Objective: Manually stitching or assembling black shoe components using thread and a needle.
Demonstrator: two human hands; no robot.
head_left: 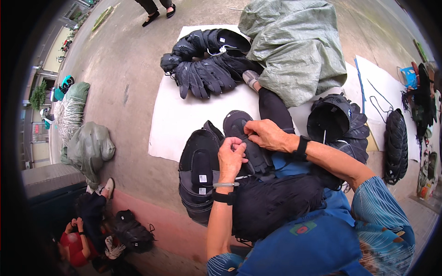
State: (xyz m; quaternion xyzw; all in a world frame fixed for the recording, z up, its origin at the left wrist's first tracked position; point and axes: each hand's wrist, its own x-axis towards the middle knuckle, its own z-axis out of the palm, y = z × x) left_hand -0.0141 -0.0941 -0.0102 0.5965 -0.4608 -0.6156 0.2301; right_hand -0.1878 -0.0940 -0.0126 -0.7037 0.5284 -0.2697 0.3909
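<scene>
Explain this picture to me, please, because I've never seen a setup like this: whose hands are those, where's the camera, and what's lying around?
There's no machine here, just a person's bare left hand and right hand. The single picture comes from a wide fisheye camera worn on that person's head, looking down, so straight edges bend near the rim.

Both hands are at a dark grey and black shoe-shaped piece, fingers curled over it. Anything pinched between the fingertips is too small to make out.

On the ground, a flat white sheet bears a curved pile of black shoe-shaped pieces. Near that pile is a bulky grey-green woven sack. A nested black-and-grey stack stands left of the hands.
</scene>
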